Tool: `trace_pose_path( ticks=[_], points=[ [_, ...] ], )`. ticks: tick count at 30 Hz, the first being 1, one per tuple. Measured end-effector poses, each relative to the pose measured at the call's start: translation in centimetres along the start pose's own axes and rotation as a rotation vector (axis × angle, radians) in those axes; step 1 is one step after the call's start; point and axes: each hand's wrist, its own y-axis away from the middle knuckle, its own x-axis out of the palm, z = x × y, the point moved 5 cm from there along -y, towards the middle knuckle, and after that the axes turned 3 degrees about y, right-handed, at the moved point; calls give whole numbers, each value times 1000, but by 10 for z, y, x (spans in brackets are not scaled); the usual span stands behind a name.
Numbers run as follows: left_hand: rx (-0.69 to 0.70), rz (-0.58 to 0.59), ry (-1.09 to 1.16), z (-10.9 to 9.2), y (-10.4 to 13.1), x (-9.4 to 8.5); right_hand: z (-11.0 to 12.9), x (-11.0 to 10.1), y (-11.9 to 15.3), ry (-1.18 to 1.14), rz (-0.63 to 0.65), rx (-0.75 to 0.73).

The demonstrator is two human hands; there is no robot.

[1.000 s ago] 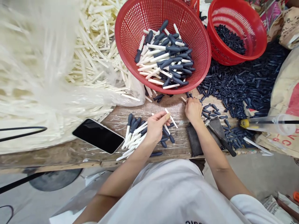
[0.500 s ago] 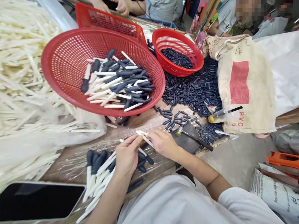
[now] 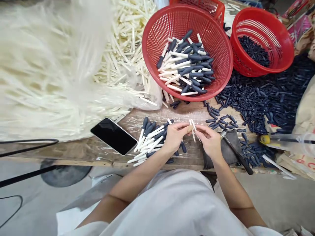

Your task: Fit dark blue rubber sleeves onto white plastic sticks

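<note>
Near the table's front edge, my left hand (image 3: 175, 135) and my right hand (image 3: 210, 141) meet over the plastic-covered tabletop. Thin white sticks (image 3: 193, 126) are pinched between the fingertips of both hands, side by side and roughly upright in view. Left of my left hand lies a pile of white sticks with dark blue handles (image 3: 150, 137); a few more handles show beneath my hands. Just right of my right hand, a hammer (image 3: 233, 149) rests on a dark grey pad (image 3: 231, 139).
A large red basket (image 3: 152, 39) holds handled sticks; a smaller red basket (image 3: 283, 49) holds dark blue pieces. More blue pieces (image 3: 265, 95) spread at the right. White sticks in clear plastic (image 3: 123, 59) fill the left, with a phone (image 3: 114, 136) in front. A clear cup (image 3: 290, 142) lies at far right.
The head view has turned left and down, so everything appears shifted right. Both hands have stayed together, and two white stick ends now stand side by side between the fingers.
</note>
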Motion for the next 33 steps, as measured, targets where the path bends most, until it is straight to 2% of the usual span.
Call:
trace_pose_path(
  ticks=[5,11,13,15,18,21,23,25,27,30,33],
  points=[
    [0,29,-9,0,-1,2,6,0,2,89,-7,-81],
    [50,70,-70,1,0,0,28,1,13,424,-15,-379],
    [106,111,-161,-3,2,-2,31,-2,16,464,-16,-422],
    [235,179,-317,-10,5,-3,32,-5,18,465,10,-418],
    [480,341,-569,-20,13,-1,31,-10,20,439,70,-408],
    [619,398,-631,-25,19,-4,28,-18,20,418,102,-350],
    [634,374,-612,-27,19,-8,25,-26,20,448,104,-286],
    [603,403,-675,-25,20,-8,25,-32,21,518,94,-280],
    [570,521,-824,-18,22,-3,28,-32,24,600,123,-345],
    [572,691,-1014,-5,31,6,32,-24,28,662,234,-427],
    [617,694,-1020,0,36,10,30,-21,28,561,280,-366]
  ],
)
